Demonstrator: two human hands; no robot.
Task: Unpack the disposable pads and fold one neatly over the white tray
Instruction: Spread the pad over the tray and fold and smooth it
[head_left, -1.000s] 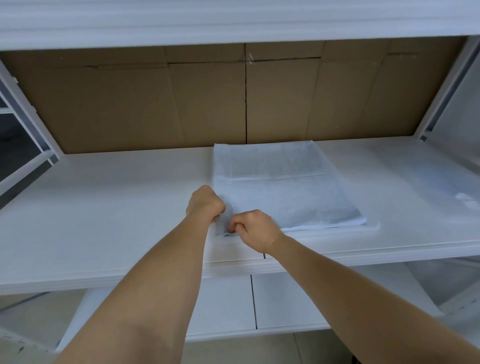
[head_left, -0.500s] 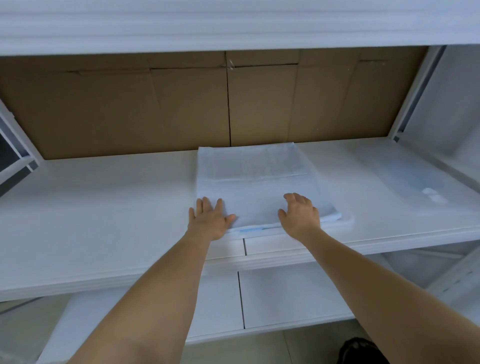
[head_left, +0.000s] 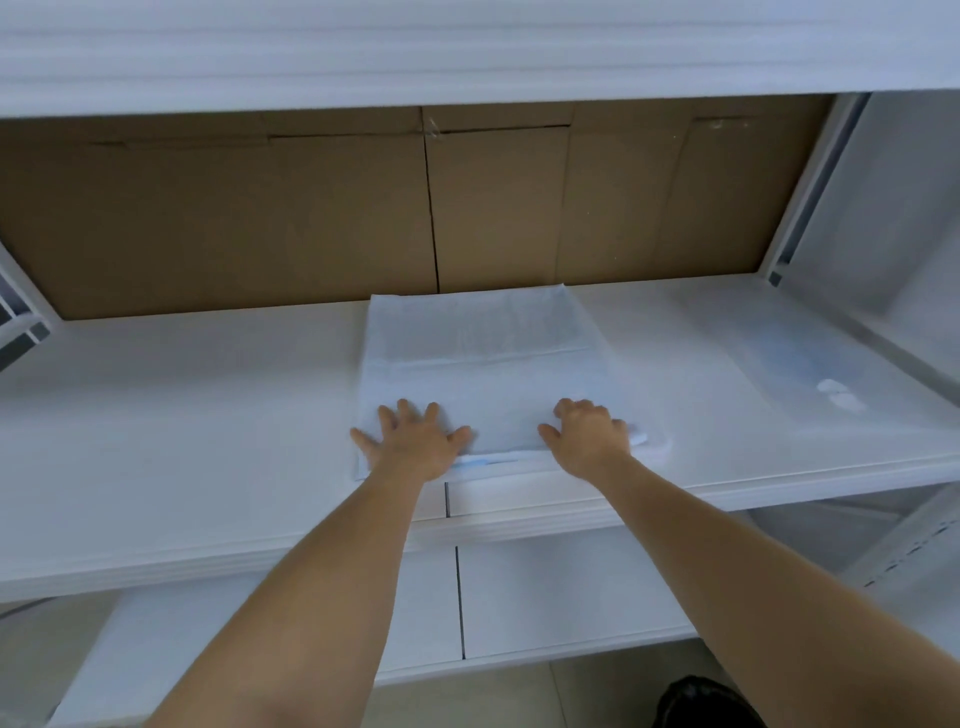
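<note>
Shelf (head_left: 182, 441) white, cardboard (head_left: 260, 218) behind; hands flat on pad (head_left: 483, 374).

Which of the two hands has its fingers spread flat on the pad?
The left hand: its fingers fan out straight on the pad near corner. The right hand also rests on it, but with fingers bent at the knuckles.
</note>
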